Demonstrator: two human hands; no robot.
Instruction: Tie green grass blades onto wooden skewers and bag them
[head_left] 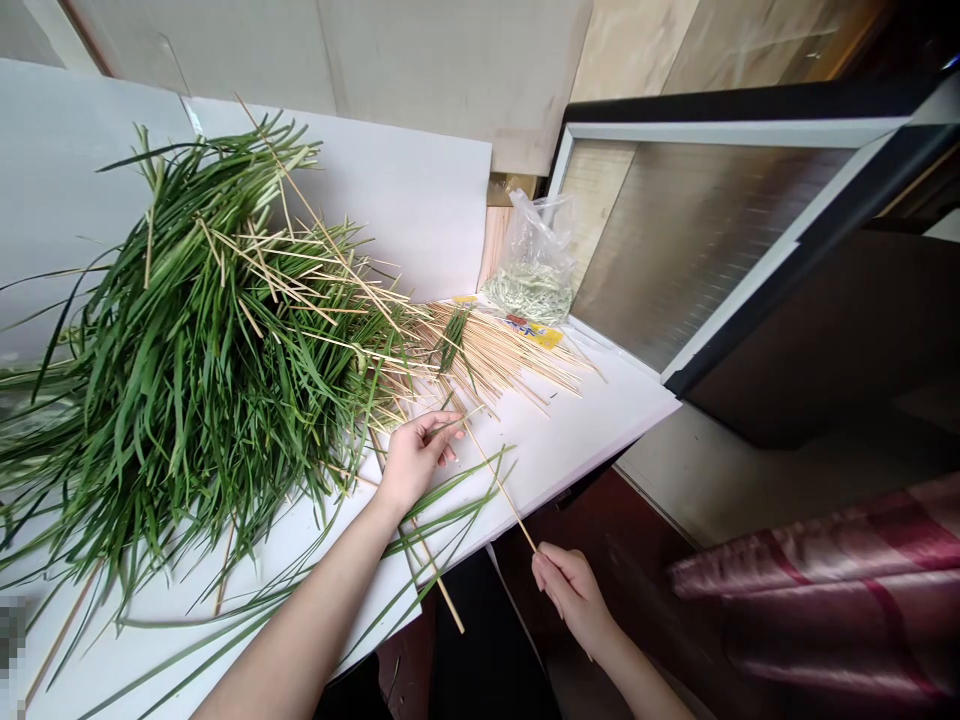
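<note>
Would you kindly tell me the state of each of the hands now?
Left hand: closed, pinching a thin green stem by the tip of a wooden stick.
Right hand: closed, holding that stick.

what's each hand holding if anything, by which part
Right hand: a stick, toward its near end. Left hand: seemingly a green leaf; where along it, unclear.

dark green leafy stalks at left, tan thin wooden skewers at centre, burgundy-banded pink shiny cloth at lower right
</note>
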